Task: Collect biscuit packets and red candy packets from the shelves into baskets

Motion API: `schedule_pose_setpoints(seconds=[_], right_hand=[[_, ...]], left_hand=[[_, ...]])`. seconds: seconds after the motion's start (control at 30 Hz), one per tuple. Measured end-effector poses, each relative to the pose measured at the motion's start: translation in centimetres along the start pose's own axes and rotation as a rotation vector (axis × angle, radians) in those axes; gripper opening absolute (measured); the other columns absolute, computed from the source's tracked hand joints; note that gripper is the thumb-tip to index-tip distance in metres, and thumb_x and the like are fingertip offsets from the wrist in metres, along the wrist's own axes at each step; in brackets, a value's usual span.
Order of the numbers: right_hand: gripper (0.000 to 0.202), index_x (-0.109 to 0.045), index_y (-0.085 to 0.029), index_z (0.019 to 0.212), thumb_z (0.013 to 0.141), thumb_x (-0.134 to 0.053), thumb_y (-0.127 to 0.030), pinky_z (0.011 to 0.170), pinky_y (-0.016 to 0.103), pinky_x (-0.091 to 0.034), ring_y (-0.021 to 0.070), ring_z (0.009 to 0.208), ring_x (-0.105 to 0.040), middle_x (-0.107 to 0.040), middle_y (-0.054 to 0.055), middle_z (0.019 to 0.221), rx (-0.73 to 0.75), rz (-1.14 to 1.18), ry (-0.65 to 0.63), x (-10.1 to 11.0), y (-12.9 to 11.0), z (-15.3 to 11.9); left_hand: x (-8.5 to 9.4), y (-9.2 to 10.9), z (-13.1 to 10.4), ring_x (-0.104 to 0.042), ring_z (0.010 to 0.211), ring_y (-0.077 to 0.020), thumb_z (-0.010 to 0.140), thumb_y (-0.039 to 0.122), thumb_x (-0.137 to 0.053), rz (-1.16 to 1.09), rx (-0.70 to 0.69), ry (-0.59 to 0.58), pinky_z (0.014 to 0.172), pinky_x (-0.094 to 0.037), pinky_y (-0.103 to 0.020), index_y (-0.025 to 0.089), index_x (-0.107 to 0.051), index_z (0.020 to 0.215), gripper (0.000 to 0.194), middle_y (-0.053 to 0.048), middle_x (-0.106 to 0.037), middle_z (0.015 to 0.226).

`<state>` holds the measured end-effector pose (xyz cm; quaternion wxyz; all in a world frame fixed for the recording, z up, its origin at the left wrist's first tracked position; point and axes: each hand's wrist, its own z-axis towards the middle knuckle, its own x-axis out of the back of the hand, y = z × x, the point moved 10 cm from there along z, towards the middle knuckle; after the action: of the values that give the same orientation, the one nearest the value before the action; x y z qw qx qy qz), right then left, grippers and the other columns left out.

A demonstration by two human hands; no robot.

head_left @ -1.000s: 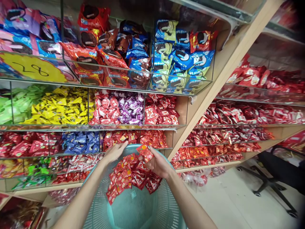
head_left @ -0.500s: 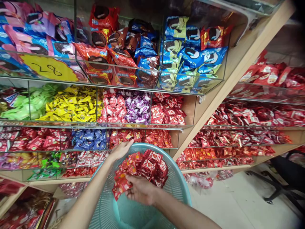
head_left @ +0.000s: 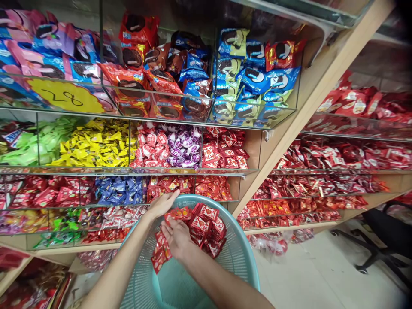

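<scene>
A teal perforated basket [head_left: 247, 253] stands before the shelves with a heap of red candy packets [head_left: 206, 225] against its far inner side. My left hand [head_left: 163, 203] lies at the basket's far left rim, its fingers together and pointing right; what they grip is partly hidden. Inside the basket my right hand [head_left: 177, 236] is on the left part of the heap, fingers bent over red packets with round prints [head_left: 159, 253]. How firmly it holds any of them is unclear.
Glass-fronted shelves [head_left: 161, 171] carry blue and red cookie packs [head_left: 131, 86], yellow candies [head_left: 96, 143] and a yellow "28" sign [head_left: 64, 96]. A slanting wooden panel [head_left: 309, 111] divides the shelves. A black wheeled chair [head_left: 383, 240] is at the right on the tiled floor [head_left: 309, 274].
My right hand has moved up and to the left across the packets, and its fingers now point up-left. The left hand stays at the rim.
</scene>
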<state>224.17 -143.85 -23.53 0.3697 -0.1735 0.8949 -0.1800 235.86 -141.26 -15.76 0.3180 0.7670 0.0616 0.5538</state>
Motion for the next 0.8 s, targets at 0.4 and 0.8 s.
schedule_pose_setpoints(seconds=[0.4,0.8], right_hand=[[0.016,-0.045,-0.019,0.071,0.074,-0.054,-0.007,0.082,0.028,-0.051,0.0116,0.080,-0.066,-0.064,-0.002,0.071,0.197,0.214,0.084,0.4,-0.9,2.5],[0.020,-0.056,-0.014,0.068,0.084,-0.045,-0.006,0.079,0.022,-0.052,0.0104,0.083,-0.066,-0.067,0.004,0.075,-0.012,0.233,0.047,0.0,0.6,1.7]], left_hand=[[0.3,0.5,-0.5,-0.060,0.097,-0.0265,0.074,0.075,-0.013,-0.014,-0.019,-0.020,0.083,-0.043,-0.034,0.030,-0.064,0.106,0.075,-0.003,-0.067,0.105],[0.4,0.5,-0.3,-0.058,0.103,-0.0293,0.074,0.076,-0.013,0.027,-0.011,-0.021,0.085,-0.042,-0.038,0.031,-0.061,0.111,0.076,-0.004,-0.067,0.108]])
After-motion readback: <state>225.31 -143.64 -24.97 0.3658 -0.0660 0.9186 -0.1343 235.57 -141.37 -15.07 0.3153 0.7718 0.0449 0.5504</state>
